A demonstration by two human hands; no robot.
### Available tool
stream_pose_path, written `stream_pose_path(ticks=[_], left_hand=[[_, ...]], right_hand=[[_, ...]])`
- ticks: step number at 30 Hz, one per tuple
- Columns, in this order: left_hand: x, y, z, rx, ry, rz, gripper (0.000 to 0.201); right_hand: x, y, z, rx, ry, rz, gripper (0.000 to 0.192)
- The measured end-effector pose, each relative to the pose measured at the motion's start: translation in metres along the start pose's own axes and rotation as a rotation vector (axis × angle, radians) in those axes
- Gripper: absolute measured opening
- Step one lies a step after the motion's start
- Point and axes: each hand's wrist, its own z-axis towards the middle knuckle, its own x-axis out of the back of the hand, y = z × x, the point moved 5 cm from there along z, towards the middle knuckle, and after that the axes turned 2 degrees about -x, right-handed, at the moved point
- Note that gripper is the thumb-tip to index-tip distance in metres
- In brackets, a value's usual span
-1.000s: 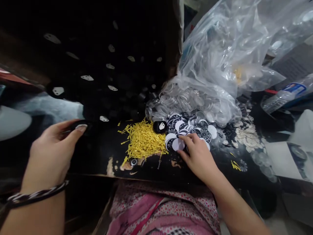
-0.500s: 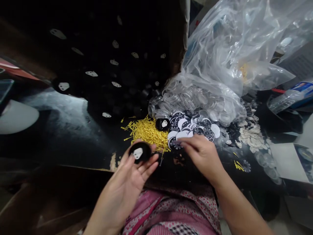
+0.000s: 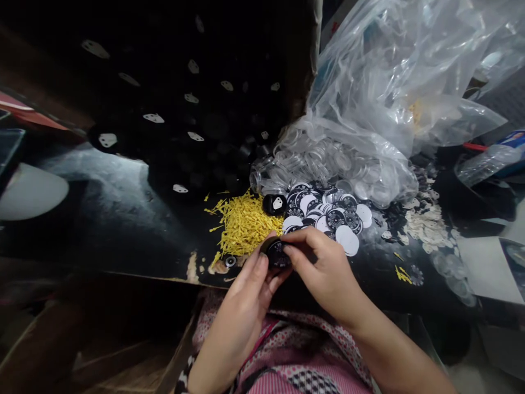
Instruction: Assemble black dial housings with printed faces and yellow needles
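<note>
My left hand [image 3: 246, 290] grips a small black round case [image 3: 266, 247], its fingers wrapped around the side. A black dial disc with white markings [image 3: 278, 255] now lies over the case's face. My right hand [image 3: 324, 268] pinches that disc at its right edge with thumb and forefinger; the two hands nearly meet. Just beyond them is a heap of thin yellow pointers [image 3: 244, 221]. To its right lies a pile of dial discs [image 3: 336, 219], some white side up. Another black round case with a white plate [image 3: 274, 204] stands between these piles.
Clear round covers [image 3: 324, 161] spill from a big plastic bag [image 3: 377, 71]. A dark box [image 3: 241, 54] holding black cases with white plates fills the back left. Small white plates [image 3: 426, 227] and an open white box [image 3: 488, 268] are at right. The table's front edge [image 3: 164, 279] runs nearby.
My right hand has brought a dial disc from the pile to the case. My left hand has moved right with the case, whose white plate is now covered.
</note>
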Motion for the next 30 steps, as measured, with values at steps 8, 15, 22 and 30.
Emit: stream_pose_path(ticks=[8,15,22,30], left_hand=[[0.01,-0.009,0.003,-0.054,-0.087,0.245,0.037],[0.01,-0.012,-0.007,-0.029,-0.153,0.472,0.034],[0.047,-0.003,-0.014,-0.06,0.025,0.55,0.035],[0.046,0.005,-0.015,-0.034,0.213,0.033,0.041]], right_hand=[[-0.001,0.011,0.005,-0.165,-0.036,-0.103,0.009],[-0.002,0.021,-0.021,-0.209,-0.234,-0.05,0.019],[-0.011,0.018,-0.013,-0.045,-0.297,-0.368,0.012],[-0.04,0.013,0.016,0.218,-0.283,-1.012,0.015]])
